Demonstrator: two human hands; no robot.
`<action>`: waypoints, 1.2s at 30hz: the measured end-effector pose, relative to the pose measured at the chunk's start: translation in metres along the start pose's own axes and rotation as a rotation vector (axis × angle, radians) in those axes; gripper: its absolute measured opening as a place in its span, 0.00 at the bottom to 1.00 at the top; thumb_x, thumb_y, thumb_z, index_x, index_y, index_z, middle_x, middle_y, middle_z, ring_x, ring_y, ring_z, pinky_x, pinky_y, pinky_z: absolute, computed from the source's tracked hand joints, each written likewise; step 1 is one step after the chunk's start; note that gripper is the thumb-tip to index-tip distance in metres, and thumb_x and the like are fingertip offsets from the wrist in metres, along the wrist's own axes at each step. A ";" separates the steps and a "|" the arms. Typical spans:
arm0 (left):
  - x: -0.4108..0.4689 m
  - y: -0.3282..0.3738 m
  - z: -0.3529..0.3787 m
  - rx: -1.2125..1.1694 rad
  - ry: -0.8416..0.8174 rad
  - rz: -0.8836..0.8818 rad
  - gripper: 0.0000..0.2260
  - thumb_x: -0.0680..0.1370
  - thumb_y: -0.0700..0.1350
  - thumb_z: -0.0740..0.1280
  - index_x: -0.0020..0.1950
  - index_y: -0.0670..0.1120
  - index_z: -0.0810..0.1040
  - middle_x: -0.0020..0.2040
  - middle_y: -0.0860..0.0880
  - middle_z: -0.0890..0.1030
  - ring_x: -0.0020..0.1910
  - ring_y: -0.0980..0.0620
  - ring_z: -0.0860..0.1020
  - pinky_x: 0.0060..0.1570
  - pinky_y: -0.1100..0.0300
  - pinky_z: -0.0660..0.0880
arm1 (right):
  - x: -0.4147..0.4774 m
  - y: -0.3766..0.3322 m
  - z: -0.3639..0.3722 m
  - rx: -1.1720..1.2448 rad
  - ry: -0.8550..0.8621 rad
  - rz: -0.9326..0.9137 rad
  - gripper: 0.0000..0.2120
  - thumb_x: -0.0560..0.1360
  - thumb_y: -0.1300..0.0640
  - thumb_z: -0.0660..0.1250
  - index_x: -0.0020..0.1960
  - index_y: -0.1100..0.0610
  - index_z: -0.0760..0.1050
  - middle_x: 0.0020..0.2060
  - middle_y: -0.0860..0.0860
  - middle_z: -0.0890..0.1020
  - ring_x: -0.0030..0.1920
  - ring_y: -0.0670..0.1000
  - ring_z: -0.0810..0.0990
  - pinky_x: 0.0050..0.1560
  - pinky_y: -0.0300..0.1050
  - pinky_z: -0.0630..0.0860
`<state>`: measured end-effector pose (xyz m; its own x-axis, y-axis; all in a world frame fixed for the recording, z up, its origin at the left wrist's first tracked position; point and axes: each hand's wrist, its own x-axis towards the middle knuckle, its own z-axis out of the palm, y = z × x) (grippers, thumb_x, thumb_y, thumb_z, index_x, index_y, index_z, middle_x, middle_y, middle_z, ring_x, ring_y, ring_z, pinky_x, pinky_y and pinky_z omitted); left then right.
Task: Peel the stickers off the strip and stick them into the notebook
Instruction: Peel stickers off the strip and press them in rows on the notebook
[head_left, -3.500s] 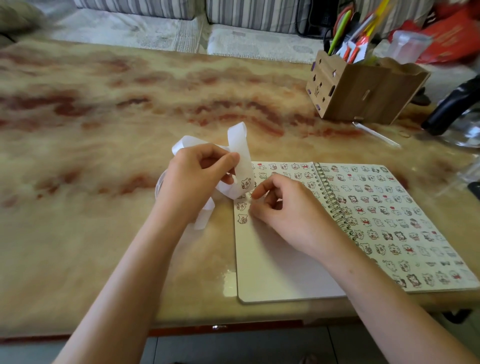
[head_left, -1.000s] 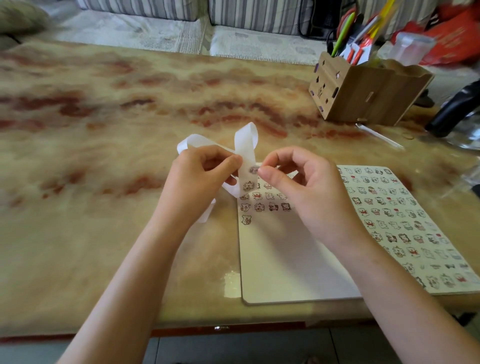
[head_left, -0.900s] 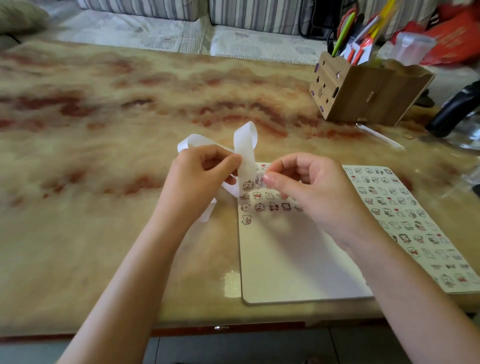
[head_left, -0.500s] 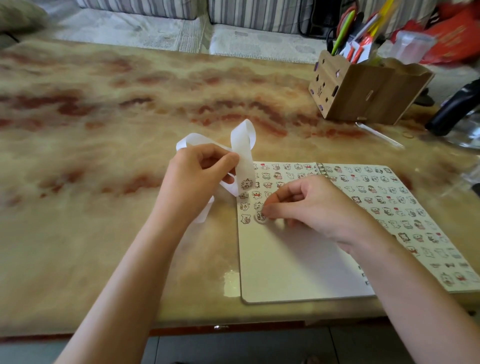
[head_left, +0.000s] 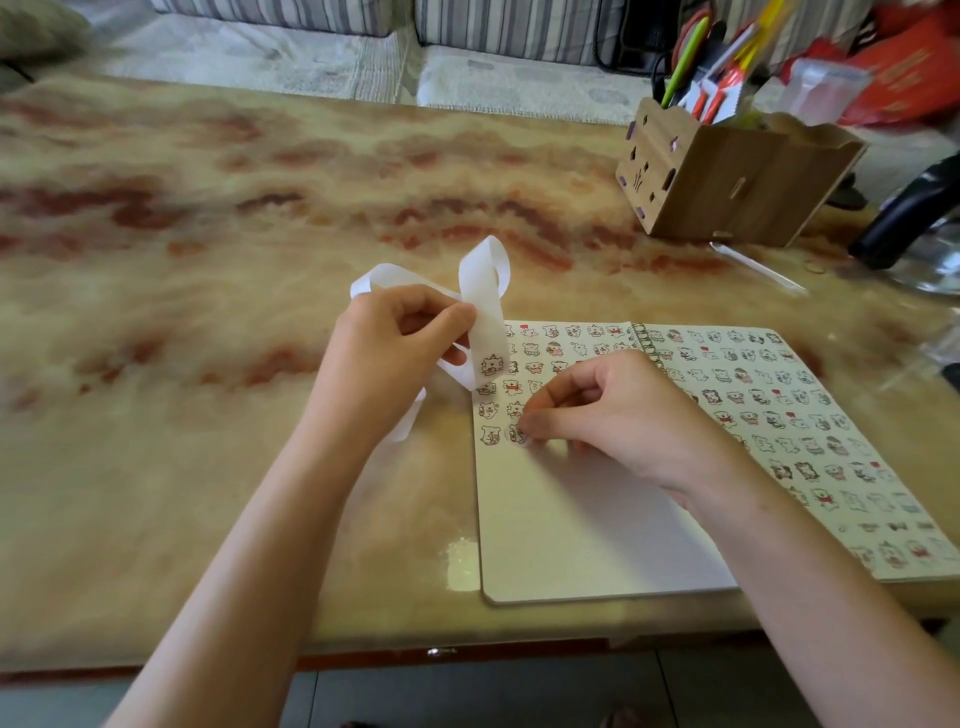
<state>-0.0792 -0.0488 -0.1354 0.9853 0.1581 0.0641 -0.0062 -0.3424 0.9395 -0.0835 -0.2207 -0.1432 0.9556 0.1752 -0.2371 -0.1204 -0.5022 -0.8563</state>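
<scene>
Shows a glossy, smooth, marble-look table, a thin, translucent, matt paper strip, smooth matt white paper pages in the notebook bound on a metal wire spiral, and a matt wooden pen box.

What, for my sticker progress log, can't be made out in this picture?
Head view only:
- sticker at the fingers of the right hand: partly covered by them, so whether it lies flat is unclear.
- strip: its lower run passes behind the left hand; remaining stickers uncountable.
- notebook: near right corner cut by the frame edge; drawings too small to read.
</scene>
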 end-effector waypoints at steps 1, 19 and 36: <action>0.000 0.000 0.000 -0.002 -0.001 -0.001 0.08 0.77 0.45 0.66 0.40 0.47 0.82 0.26 0.58 0.79 0.24 0.66 0.73 0.22 0.75 0.64 | 0.000 0.000 0.001 0.000 0.005 -0.003 0.02 0.66 0.62 0.75 0.36 0.59 0.83 0.35 0.57 0.85 0.33 0.52 0.74 0.38 0.46 0.67; 0.001 -0.001 0.001 -0.015 -0.004 0.009 0.07 0.77 0.45 0.66 0.41 0.46 0.82 0.29 0.56 0.80 0.24 0.66 0.74 0.24 0.75 0.65 | 0.004 0.008 0.006 -0.163 0.116 -0.076 0.12 0.65 0.56 0.79 0.41 0.53 0.76 0.30 0.47 0.76 0.31 0.47 0.73 0.35 0.42 0.67; 0.003 -0.005 0.002 -0.014 -0.009 0.028 0.08 0.77 0.45 0.66 0.41 0.45 0.82 0.33 0.54 0.83 0.28 0.65 0.77 0.27 0.72 0.69 | 0.006 0.008 0.003 -0.259 0.090 -0.060 0.03 0.73 0.58 0.70 0.43 0.52 0.76 0.33 0.45 0.76 0.34 0.45 0.74 0.36 0.40 0.68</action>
<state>-0.0763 -0.0485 -0.1402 0.9862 0.1406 0.0878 -0.0364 -0.3331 0.9422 -0.0796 -0.2216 -0.1527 0.9803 0.1411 -0.1385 -0.0015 -0.6951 -0.7189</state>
